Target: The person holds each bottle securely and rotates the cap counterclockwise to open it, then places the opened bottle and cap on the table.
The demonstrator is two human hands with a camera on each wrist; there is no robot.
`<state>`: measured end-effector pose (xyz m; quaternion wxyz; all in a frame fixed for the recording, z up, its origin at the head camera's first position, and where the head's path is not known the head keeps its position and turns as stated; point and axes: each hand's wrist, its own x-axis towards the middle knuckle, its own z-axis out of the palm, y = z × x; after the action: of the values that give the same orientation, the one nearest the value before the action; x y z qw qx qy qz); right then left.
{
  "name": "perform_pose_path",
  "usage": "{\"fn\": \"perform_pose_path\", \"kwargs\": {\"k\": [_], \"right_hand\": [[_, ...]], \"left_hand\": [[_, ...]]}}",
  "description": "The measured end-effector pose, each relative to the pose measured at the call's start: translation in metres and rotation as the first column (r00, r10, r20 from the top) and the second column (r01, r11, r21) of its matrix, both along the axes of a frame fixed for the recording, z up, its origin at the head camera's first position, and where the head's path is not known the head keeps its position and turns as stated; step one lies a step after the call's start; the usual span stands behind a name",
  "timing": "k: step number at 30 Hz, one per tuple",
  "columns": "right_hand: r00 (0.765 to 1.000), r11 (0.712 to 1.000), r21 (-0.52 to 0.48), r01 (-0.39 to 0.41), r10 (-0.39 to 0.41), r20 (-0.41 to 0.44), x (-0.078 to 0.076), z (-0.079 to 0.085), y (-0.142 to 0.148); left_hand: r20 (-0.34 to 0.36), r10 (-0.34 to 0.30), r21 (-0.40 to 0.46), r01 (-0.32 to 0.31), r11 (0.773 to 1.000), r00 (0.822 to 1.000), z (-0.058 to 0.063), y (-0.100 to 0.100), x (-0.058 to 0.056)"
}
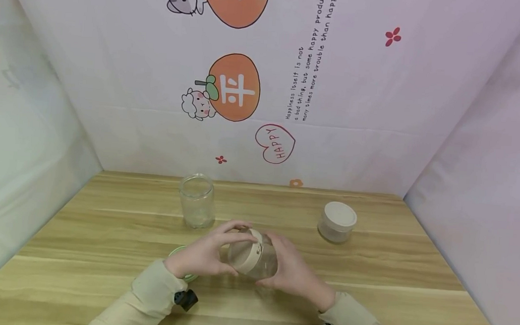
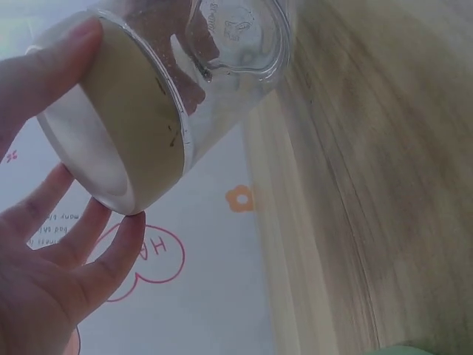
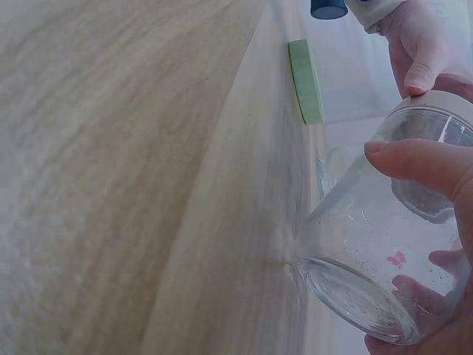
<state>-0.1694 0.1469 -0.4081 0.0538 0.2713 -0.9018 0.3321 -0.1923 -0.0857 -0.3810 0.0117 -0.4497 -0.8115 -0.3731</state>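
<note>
A clear jar (image 1: 266,265) is held tilted over the middle of the wooden table, its base toward the right. My left hand (image 1: 205,252) grips the jar's cream lid (image 2: 137,118), thumb on one side and fingertips along the opposite rim. The lid sits on the jar's mouth. Around the clear body, my right hand (image 1: 295,271) curls its thumb and fingers, seen through the wall in the right wrist view. Beneath the left wrist lies a green lid (image 3: 306,81), mostly hidden by that hand in the head view.
An open clear jar (image 1: 196,206) stands at the back left of the table (image 1: 116,243). Toward the back right is a short clear jar with a white lid (image 1: 340,214). A printed white cloth (image 1: 341,152) rises behind the table's far edge, with white sheets at both sides.
</note>
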Motion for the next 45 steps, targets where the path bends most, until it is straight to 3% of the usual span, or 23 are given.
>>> {"fn": "perform_pose_path", "kwargs": {"k": [10,27,38,45], "right_hand": [[1.000,1.000,0.010,0.008,-0.007,-0.026,-0.002,0.001,0.003],[1.000,0.999,0.035,0.026,-0.026,-0.017,0.003,0.001,0.002],[0.999,0.999,0.033,0.030,-0.028,-0.033,0.005,-0.002,0.001],[0.999,0.999,0.039,0.026,-0.024,-0.035,0.005,-0.002,0.001]], "left_hand": [[0.040,0.077,-0.032,-0.076,0.997,0.996,0.005,0.004,0.000],[0.129,0.186,-0.036,-0.183,0.983,0.974,0.009,0.010,0.007],[0.220,0.220,0.044,-0.235,0.971,0.950,0.005,0.011,0.010],[0.180,0.291,0.015,-0.298,0.954,0.940,0.006,0.012,0.013]]}}
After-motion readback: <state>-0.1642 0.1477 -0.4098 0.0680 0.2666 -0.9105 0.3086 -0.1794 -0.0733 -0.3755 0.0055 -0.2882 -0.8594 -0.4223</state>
